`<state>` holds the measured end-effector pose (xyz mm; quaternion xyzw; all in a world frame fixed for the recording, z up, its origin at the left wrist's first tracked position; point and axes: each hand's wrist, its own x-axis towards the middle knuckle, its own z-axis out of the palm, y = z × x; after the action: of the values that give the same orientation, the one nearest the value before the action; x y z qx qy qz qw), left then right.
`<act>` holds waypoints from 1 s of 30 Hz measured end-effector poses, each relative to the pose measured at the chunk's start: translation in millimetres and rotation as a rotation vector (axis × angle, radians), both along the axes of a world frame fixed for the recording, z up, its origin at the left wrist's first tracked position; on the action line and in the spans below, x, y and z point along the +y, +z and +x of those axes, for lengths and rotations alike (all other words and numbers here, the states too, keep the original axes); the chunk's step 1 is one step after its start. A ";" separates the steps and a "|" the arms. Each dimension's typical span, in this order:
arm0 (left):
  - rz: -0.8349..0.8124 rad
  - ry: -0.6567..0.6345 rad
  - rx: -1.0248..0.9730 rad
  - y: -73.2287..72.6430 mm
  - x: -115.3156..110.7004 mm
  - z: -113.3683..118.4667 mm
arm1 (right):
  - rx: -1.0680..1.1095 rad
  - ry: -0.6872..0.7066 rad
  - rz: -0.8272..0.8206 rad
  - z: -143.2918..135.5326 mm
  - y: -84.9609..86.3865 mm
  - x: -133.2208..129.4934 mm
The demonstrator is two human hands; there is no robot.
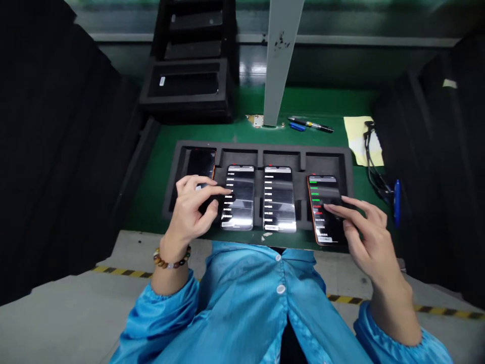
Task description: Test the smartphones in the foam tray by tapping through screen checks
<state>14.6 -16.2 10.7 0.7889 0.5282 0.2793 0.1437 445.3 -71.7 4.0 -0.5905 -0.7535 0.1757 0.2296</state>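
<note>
Several smartphones lie on a black foam tray (242,146) with compartments. My left hand (191,210) reaches over the far-left phone (202,161), whose screen is dark. Its index fingertip is at the left side of the second phone (240,202), which shows a white text list. A third phone (279,197) with a similar list lies beside it, with no hand on it. At the right, my right hand (366,227) holds its index finger on or just over the screen of an orange-edged phone (322,194) with green, red and white lines. Neither hand grasps anything; the fingers are apart.
Stacked black foam trays (151,96) holding phones stand at the back left. A grey post (282,60) rises behind the tray. Pens (310,124), a yellow paper (356,136) and a black cable (369,162) lie at the back right. Dark panels flank both sides.
</note>
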 end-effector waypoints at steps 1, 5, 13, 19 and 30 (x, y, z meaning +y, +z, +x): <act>-0.006 -0.004 0.001 0.5 0.7 1.6 | -0.015 -0.002 0.001 -3.2 -0.1 -0.8; -0.045 0.006 0.004 2.3 0.3 5.6 | -0.028 0.073 0.019 -28.7 6.2 0.8; -0.058 0.045 -0.001 4.0 -10.6 -1.7 | 0.001 0.305 0.000 -66.4 6.8 5.0; -0.077 0.065 -0.003 1.9 -14.9 -8.5 | 0.039 0.104 0.010 -41.6 9.5 6.1; -0.151 0.041 0.025 1.6 -7.7 0.7 | 0.143 -0.301 -0.018 -8.8 17.3 15.9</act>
<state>15.2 -23.9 12.3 0.7684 0.5654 0.2317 0.1904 436.6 -55.8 21.3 -0.6848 -0.6366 0.1874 0.3011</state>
